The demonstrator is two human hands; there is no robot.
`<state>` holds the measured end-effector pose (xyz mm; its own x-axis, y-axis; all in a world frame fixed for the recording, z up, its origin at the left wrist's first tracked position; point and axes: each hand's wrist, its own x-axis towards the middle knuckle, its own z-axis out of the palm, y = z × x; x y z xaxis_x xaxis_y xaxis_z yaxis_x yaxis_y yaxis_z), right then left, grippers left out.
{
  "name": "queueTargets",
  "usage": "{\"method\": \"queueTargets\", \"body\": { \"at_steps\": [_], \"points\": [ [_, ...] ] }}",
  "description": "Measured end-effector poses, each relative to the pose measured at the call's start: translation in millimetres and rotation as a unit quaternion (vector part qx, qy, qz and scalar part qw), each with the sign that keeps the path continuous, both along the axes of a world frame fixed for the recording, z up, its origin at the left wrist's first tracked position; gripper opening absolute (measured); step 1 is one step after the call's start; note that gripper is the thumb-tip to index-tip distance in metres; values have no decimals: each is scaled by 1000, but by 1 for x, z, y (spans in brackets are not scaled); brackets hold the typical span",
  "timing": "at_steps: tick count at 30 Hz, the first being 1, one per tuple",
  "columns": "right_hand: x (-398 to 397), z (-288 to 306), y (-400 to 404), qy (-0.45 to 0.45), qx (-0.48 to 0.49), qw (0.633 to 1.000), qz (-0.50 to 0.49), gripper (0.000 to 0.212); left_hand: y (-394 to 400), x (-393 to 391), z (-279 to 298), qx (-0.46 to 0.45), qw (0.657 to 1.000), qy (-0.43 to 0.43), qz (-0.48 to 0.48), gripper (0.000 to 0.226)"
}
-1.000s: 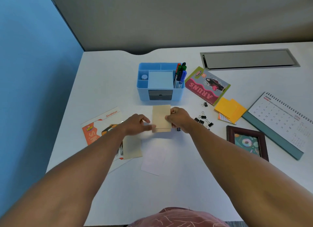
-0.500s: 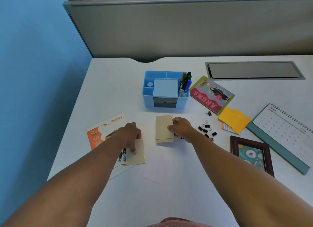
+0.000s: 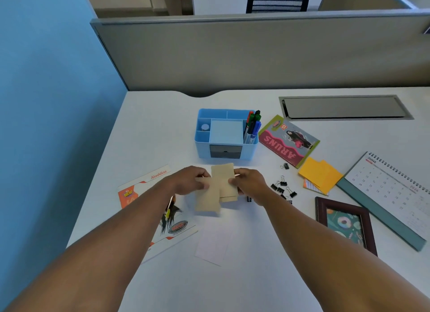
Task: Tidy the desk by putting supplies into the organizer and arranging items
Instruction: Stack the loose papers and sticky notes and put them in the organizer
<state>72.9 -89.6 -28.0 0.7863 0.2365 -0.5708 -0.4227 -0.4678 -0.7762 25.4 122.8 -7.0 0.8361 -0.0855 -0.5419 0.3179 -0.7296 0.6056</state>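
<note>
The blue organizer stands mid-desk with a pale blue note block, several markers and a small white item in its slots. In front of it my right hand pinches a small stack of tan cards by its right edge. My left hand pinches another tan card, held against the stack's left side and overlapping it. A pale lilac sheet lies on the desk nearer to me.
An orange-and-white flyer lies left under my forearm. Right of my hands are several black binder clips, yellow sticky notes, a pink-green flyer, a framed picture and a desk calendar. A grey cable hatch sits far right.
My left hand picked the loose tan card up from the flyer's edge and brought it right to the stack that my right hand holds. The camera tilted upward.
</note>
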Motion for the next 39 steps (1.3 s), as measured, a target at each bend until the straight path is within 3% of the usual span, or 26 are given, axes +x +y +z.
{"method": "queueTargets", "body": {
  "at_steps": [5, 16, 20, 23, 27, 31, 33, 36, 39],
  "points": [
    [0, 2, -2, 37, 67, 997, 21, 32, -15, 5, -1, -84, 987, -46, 133, 26],
    [-1, 7, -3, 66, 106, 991, 47, 26, -36, -2, -15, -66, 952, -136, 267, 39],
    [0, 6, 0, 56, 81, 995, 31, 30, -43, -5, -19, -45, 934, -154, 319, 57],
    [0, 7, 1, 63, 87, 994, 18, 31, -45, -6, -22, -82, 931, -85, 345, 65],
    [-1, 8, 4, 74, 108, 991, 36, 29, -46, -10, -28, -165, 939, 45, 298, 56],
    [-4, 8, 10, 93, 96, 990, 42, 26, -43, -15, -35, -206, 916, 50, 340, 49],
    [-5, 5, 11, 93, 63, 992, 49, 35, -37, -16, -39, -195, 912, 35, 360, 45],
    [-10, -2, 11, 50, -15, 989, 137, 51, -28, -18, -46, -165, 907, 15, 386, 45],
    [-20, -11, 11, -75, -152, 928, 332, 56, -20, -19, -50, -156, 893, -6, 422, 44]
  ]
}}
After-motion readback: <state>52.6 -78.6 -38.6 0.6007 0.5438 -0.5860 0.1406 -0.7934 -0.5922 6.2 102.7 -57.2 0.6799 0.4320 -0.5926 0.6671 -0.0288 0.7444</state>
